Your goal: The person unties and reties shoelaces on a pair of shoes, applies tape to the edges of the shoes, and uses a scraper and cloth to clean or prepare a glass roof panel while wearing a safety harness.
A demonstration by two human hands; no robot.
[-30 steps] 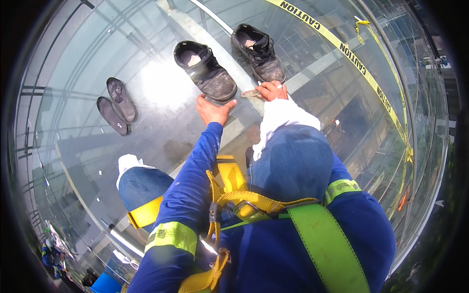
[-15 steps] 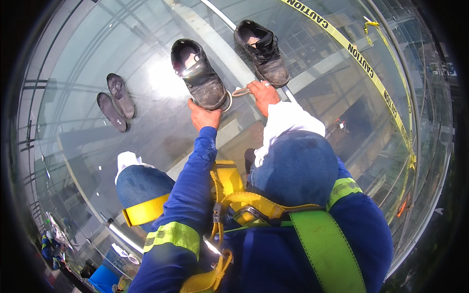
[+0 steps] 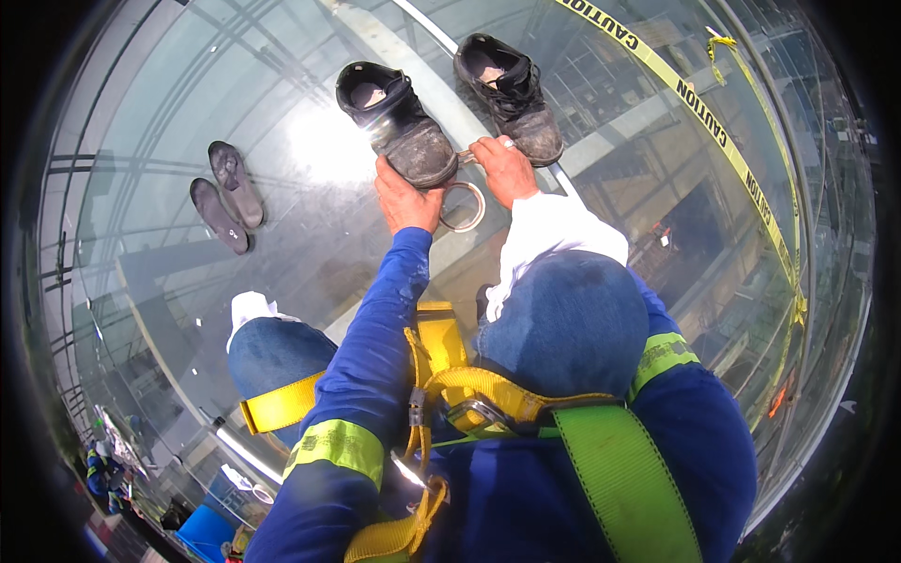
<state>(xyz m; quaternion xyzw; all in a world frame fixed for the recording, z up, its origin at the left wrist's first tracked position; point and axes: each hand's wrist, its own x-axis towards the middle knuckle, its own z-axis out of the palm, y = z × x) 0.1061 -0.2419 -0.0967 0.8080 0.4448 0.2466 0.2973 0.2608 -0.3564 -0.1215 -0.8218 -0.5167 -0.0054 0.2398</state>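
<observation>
My left hand is closed round the toe of a worn black lace-up shoe, its thumb along the shoe's left side. Beside that toe a pale ring, like a roll of tape, shows against the glass. My right hand is closed on a narrow tan strip between the two shoes; its far end is hidden by the left shoe. The other black shoe stands just beyond my right fingers, laces loose. Two dark insoles lie side by side off to the left.
Glass panels form the surface, with beams visible through them. Yellow caution tape runs down the right side along a rail. My yellow harness straps cross my lap. A person in blue and a blue object show at lower left.
My left hand and the left shoe have shifted slightly right and up. More of the pale ring shows below the toe. My right hand has moved a little up, still on the strip.
</observation>
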